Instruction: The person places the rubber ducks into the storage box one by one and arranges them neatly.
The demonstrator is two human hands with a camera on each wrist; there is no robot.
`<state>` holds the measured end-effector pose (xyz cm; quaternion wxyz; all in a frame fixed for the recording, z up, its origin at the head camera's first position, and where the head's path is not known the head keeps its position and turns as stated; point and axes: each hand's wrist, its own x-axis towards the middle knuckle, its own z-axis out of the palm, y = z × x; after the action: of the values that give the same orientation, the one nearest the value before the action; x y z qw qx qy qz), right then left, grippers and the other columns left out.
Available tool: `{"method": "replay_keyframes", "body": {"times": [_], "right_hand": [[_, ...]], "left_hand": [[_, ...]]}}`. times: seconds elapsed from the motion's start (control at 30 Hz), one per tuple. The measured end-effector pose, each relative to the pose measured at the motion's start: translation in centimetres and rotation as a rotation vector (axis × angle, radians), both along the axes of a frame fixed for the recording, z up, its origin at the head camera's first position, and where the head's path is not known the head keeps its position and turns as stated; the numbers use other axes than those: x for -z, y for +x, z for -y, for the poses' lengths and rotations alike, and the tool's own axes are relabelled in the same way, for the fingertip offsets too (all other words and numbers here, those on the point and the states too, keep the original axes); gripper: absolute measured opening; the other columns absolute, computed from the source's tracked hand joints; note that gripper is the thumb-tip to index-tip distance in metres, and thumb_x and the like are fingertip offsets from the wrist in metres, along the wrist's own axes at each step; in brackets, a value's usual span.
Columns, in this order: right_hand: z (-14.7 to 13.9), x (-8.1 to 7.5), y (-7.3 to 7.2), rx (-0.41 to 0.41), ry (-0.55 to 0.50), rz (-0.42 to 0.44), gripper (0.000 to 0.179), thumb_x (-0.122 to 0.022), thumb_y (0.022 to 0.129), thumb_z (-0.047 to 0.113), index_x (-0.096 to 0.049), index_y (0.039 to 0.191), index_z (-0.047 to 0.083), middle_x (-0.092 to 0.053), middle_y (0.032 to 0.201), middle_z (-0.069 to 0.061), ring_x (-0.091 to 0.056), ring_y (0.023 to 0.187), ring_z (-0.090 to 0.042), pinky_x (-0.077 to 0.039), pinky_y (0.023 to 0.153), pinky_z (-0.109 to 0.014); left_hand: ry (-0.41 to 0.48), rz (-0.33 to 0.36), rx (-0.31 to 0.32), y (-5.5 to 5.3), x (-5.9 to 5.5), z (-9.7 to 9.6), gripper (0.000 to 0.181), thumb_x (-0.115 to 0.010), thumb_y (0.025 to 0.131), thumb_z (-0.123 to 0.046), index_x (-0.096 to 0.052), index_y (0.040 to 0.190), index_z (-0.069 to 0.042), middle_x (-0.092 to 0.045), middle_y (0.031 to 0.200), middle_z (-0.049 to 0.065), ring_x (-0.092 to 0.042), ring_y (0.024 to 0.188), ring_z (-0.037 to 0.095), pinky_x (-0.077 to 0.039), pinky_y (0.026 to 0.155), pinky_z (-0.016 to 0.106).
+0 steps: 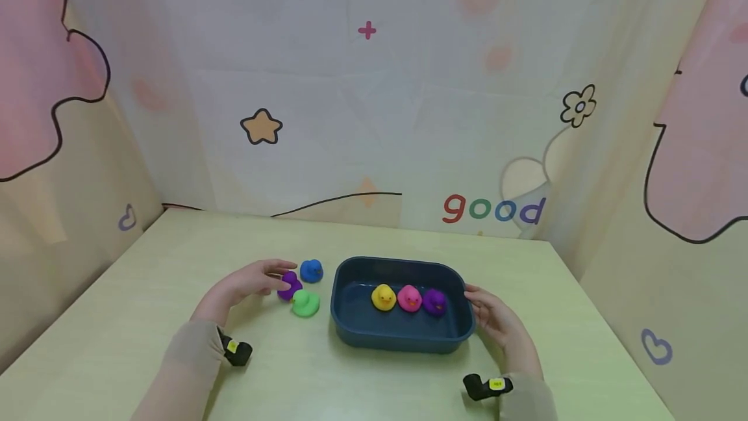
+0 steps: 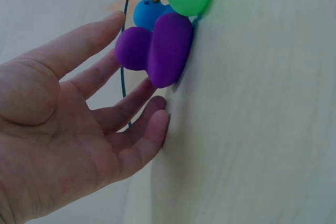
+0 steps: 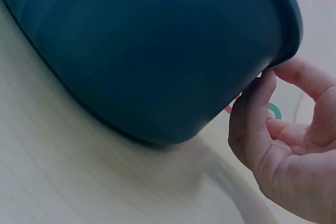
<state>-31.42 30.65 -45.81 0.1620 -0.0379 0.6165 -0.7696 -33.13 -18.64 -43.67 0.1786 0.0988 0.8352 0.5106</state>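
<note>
A purple rubber duck stands on the table with my left hand beside it. In the left wrist view my fingers are spread and loosely bent around this purple duck, not gripping it. A green duck and a blue duck are close by. My right hand holds the right end of a dark blue plastic tub; the right wrist view shows fingers curled against the tub's outside, below its rim. Inside the tub sit a yellow duck, a pink duck and another purple duck.
The pale wooden table carries the tub at its middle, right of the loose ducks. Behind and at both sides hangs a printed curtain. Each wrist wears a small black camera, one at the left sleeve.
</note>
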Motion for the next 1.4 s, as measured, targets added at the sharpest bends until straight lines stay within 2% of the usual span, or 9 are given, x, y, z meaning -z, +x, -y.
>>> {"method": "replay_keyframes", "body": {"times": [0.27,0.63,0.8,1.0,1.2,1.4], "right_hand": [[0.14,-0.07,-0.13,-0.003,0.007,0.004,0.020,-0.035,0.103,0.006,-0.049,0.117,0.012,-0.068,0.093,0.011,-0.063,0.083,0.001,-0.052,0.074,-0.014],[0.12,0.13,0.02,-0.020,-0.020,-0.008,0.019,-0.036,0.103,0.006,-0.051,0.113,0.013,-0.068,0.093,0.010,-0.063,0.082,0.001,-0.052,0.073,-0.014],[0.10,0.28,-0.13,-0.003,-0.002,-0.006,0.019,-0.036,0.103,0.007,-0.050,0.116,0.012,-0.068,0.093,0.011,-0.063,0.082,0.001,-0.052,0.073,-0.013],[0.16,0.29,-0.17,0.021,0.031,-0.012,0.018,-0.039,0.102,0.009,-0.050,0.116,0.013,-0.068,0.093,0.012,-0.063,0.082,0.002,-0.052,0.074,-0.013],[0.21,0.31,-0.16,0.011,0.031,-0.015,0.017,-0.040,0.102,0.009,-0.051,0.114,0.014,-0.068,0.094,0.012,-0.063,0.083,0.002,-0.052,0.074,-0.013],[0.25,0.20,-0.06,0.016,0.020,0.001,0.018,-0.039,0.102,0.009,-0.047,0.118,0.011,-0.068,0.093,0.011,-0.063,0.082,0.002,-0.053,0.074,-0.013]], "left_hand": [[-0.020,-0.024,0.027,-0.19,0.66,0.09,0.056,-0.064,0.092,-0.012,-0.044,0.144,-0.002,-0.045,0.141,0.028,-0.043,0.128,0.041,-0.045,0.097,0.047],[-0.063,-0.061,-0.001,-0.14,0.91,-0.25,0.048,-0.062,0.094,-0.012,-0.050,0.140,-0.005,-0.051,0.136,0.024,-0.048,0.123,0.036,-0.047,0.096,0.044],[-0.054,-0.089,-0.011,-0.31,0.90,-0.11,0.045,-0.062,0.094,-0.012,-0.053,0.137,-0.004,-0.053,0.134,0.023,-0.052,0.117,0.032,-0.049,0.087,0.036],[-0.036,-0.094,-0.081,-0.42,0.63,0.43,0.050,-0.067,0.092,-0.020,-0.053,0.135,0.000,-0.053,0.135,0.024,-0.056,0.114,0.031,-0.051,0.084,0.035],[-0.030,-0.074,-0.150,-0.40,0.30,0.63,0.055,-0.072,0.088,-0.026,-0.053,0.129,0.004,-0.058,0.123,0.021,-0.056,0.102,0.026,-0.050,0.078,0.031],[-0.070,-0.068,-0.277,-0.54,0.41,0.41,0.053,-0.072,0.088,-0.024,-0.053,0.126,0.007,-0.058,0.119,0.021,-0.055,0.102,0.027,-0.049,0.077,0.031]]}}
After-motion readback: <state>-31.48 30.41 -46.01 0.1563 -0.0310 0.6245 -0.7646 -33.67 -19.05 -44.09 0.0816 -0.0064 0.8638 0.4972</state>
